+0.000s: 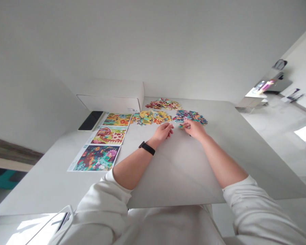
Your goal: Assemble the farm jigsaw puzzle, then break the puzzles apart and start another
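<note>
My right hand [194,129] pinches a small yellow and teal puzzle piece [181,126] at its fingertips, just in front of a pile of dark blue and purple puzzle pieces [193,116]. My left hand [163,132], with a black band on its wrist, is a short way to the left. Its fingers are curled closed, and whatever may be inside is hidden. Nearest to it lies a pile of yellow puzzle pieces [153,116]. Behind that is a pile of red and cream puzzle pieces [164,103].
Three picture sheets lie in a column at left: a lion scene [116,119], a farm scene [109,135] and a dark forest scene [97,158]. A phone [91,120] rests beside them. Behind stands a white box [109,102] against the wall. The pale table [168,180] ends near my body.
</note>
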`<state>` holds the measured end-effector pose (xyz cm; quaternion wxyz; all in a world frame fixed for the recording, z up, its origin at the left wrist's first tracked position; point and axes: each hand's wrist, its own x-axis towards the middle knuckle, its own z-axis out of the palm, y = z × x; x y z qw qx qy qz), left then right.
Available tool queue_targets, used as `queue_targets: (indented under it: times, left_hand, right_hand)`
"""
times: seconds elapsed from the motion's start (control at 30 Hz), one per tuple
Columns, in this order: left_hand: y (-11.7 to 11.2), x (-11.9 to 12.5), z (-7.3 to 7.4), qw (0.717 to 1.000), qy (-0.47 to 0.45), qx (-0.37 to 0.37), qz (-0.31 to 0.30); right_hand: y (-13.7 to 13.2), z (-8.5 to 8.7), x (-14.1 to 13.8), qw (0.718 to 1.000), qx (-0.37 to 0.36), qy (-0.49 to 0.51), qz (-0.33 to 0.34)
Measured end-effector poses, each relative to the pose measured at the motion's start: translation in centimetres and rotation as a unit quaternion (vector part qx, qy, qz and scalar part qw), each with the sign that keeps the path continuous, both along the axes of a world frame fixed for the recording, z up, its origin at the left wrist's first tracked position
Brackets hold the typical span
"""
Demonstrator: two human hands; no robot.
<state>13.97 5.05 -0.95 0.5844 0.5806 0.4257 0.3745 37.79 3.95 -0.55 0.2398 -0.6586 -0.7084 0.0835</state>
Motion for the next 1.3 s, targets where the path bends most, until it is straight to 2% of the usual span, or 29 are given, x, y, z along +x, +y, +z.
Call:
queue_targets:
  times: [0.1, 0.2, 0.3, 0.4, 0.47, 0.57, 0.67, 0.83, 0.93, 1.3]
  left_hand:
    - [0.0, -0.1, 0.2, 1.0, -0.009, -0.023, 0.01]
    - [0.0, -0.4, 0.2, 0.998, -0.021, -0.06, -0.009]
    - [0.0, -0.6, 0.0, 0.996, -0.026, -0.082, -0.026]
    - [0.1, -0.6, -0.3, 0.996, -0.049, -0.071, -0.009]
    - [0.2, -0.6, -0.4, 0.995, -0.068, -0.066, 0.009]
    - [0.2, -0.6, -0.3, 0.993, -0.092, -0.065, 0.019]
    - [0.2, -0.7, -0.1, 0.992, -0.11, -0.057, 0.008]
    - [0.0, -0.8, -0.2, 0.994, -0.105, -0.032, -0.009]
    - [0.0, -0.7, -0.3, 0.996, -0.087, -0.019, -0.014]
    - [0.3, -0.3, -0.4, 0.995, -0.096, -0.039, 0.008]
  right_hand:
    - [-0.8, 0.4, 0.0, 0.997, -0.011, 0.071, 0.023]
    - [-1.6, 0.5, -0.9, 0.992, -0.003, 0.109, 0.07]
    - [-2.1, 0.4, -2.3, 0.985, 0.002, 0.124, 0.117]
    - [-2.4, 0.5, -3.3, 0.983, 0.024, 0.115, 0.144]
    - [-2.6, 0.7, -3.5, 0.982, 0.051, 0.11, 0.142]
    - [-2.5, 0.7, -3.3, 0.982, 0.084, 0.137, 0.102]
    - [-2.2, 0.1, -3.0, 0.976, 0.073, 0.195, 0.069]
    - [-1.4, -1.6, -3.5, 0.958, 0.008, 0.27, 0.098]
    - [-1.1, -2.4, -3.8, 0.955, -0.001, 0.28, 0.096]
    - [-0.9, -3.0, -3.7, 0.943, -0.011, 0.315, 0.107]
